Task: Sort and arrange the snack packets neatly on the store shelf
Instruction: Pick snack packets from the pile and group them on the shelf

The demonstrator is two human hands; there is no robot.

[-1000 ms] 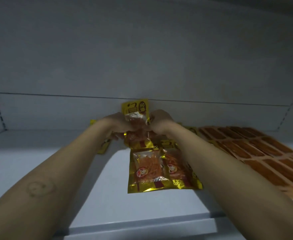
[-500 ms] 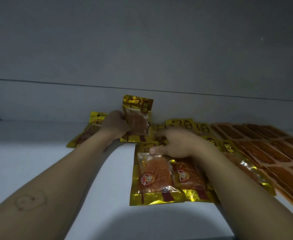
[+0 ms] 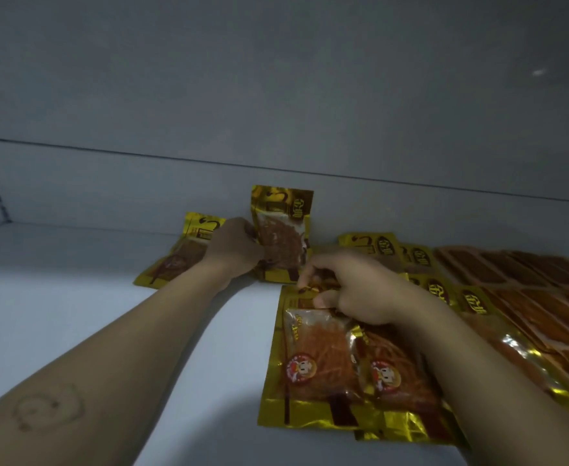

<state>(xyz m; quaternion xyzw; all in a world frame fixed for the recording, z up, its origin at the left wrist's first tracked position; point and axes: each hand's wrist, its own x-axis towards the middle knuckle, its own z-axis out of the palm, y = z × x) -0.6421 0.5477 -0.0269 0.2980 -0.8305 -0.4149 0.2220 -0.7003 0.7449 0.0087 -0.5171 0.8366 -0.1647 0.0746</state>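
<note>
White shelf (image 3: 74, 314), dim, grey back wall | L hand (image 3: 234, 248) grip clamped on upright gold packet (image 3: 281, 233) at back wall | R hand (image 3: 353, 290) grip pinching top edge of flat gold packets (image 3: 313, 361) near front | other gold packs + orange strip packs (image 3: 528, 297) lie to right | tip: pull one pack only, square edges w/ row, keep labels facing out.

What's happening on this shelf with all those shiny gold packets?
A person is arranging snack packets on a white shelf. The left hand holds one gold packet upright near the back wall. The right hand pinches the top edge of the flat front packets. More gold packets and a spread of orange strip packs lie to the right.
</note>
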